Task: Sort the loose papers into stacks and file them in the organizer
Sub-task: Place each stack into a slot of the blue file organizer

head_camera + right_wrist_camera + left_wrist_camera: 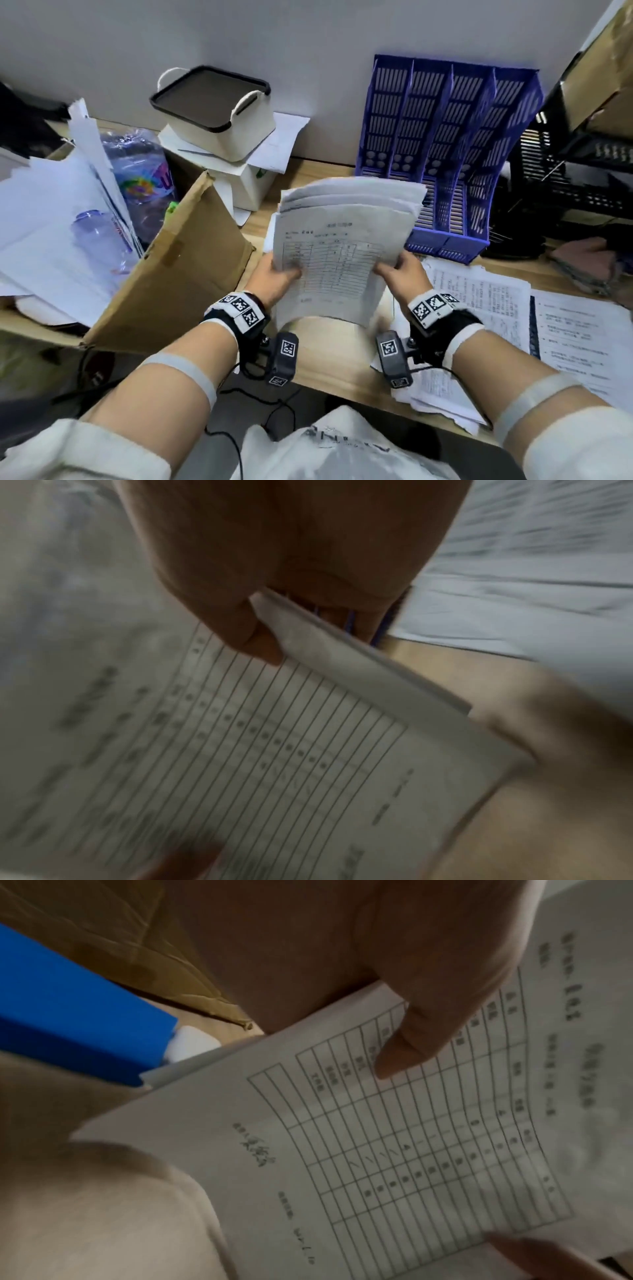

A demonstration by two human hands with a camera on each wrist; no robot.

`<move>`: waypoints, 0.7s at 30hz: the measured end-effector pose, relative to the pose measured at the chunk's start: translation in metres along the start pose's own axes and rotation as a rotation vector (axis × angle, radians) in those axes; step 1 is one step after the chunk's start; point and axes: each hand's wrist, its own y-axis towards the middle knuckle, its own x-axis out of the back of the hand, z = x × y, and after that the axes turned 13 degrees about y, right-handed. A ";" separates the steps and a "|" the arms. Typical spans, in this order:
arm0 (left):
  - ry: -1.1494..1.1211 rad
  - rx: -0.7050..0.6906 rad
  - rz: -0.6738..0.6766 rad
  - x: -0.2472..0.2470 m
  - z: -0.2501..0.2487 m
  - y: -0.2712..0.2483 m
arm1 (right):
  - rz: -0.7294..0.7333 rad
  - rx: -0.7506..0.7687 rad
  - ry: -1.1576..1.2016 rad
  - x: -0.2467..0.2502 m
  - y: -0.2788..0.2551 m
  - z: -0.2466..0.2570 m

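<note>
I hold a thick stack of papers (342, 240) above the wooden desk (329, 363), its top sheet printed with a ruled table. My left hand (277, 274) grips the stack's left edge, thumb on the top sheet (394, 1123). My right hand (399, 270) grips the right edge, thumb over the sheets (274, 737). The stack bows upward and its far end fans out. A blue organizer (448, 150) with several upright slots stands just behind the stack, against the wall. More printed papers (479, 308) lie flat on the desk at my right.
An open cardboard box (178, 274) with papers and plastic bottles stands at left. A cream bin with a dark lid (212, 109) sits on a white box behind. A black wire rack (575, 178) stands at the right. Cables hang off the desk's front edge.
</note>
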 end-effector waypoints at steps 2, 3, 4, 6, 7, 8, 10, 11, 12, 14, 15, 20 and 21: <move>-0.031 -0.054 -0.074 -0.001 -0.011 0.002 | 0.000 0.102 0.028 -0.005 -0.002 0.019; -0.045 -0.072 -0.105 -0.004 -0.016 0.003 | -0.011 0.144 0.041 -0.005 -0.002 0.026; -0.061 -0.094 -0.124 -0.006 -0.021 0.003 | -0.023 0.174 0.055 -0.005 -0.004 0.031; -0.113 -0.128 -0.132 -0.011 -0.027 0.002 | -0.057 0.197 0.087 0.000 -0.007 0.031; -0.136 -0.132 -0.128 -0.013 -0.027 0.001 | -0.070 0.193 0.102 0.003 -0.010 0.026; -0.163 -0.134 -0.117 -0.016 -0.026 0.001 | -0.079 0.181 0.107 0.007 -0.014 0.021; -0.199 -0.129 -0.085 -0.023 -0.023 0.003 | -0.084 0.140 0.109 0.014 -0.019 0.011; -0.200 -0.123 -0.068 -0.025 -0.023 0.004 | -0.080 0.125 0.119 0.016 -0.020 0.007; -0.196 -0.127 -0.051 -0.028 -0.022 0.008 | -0.075 0.111 0.134 0.017 -0.021 0.004; -0.188 -0.132 -0.030 -0.030 -0.020 0.012 | -0.069 0.095 0.146 0.018 -0.020 -0.001; -0.187 -0.119 -0.026 -0.030 -0.019 0.013 | -0.071 0.098 0.126 0.019 -0.019 -0.003; 0.002 -0.076 0.057 -0.033 -0.007 0.012 | -0.049 0.010 -0.067 0.028 -0.008 -0.016; 0.037 -0.073 0.060 -0.034 -0.007 0.013 | -0.101 0.008 -0.147 0.030 -0.004 -0.015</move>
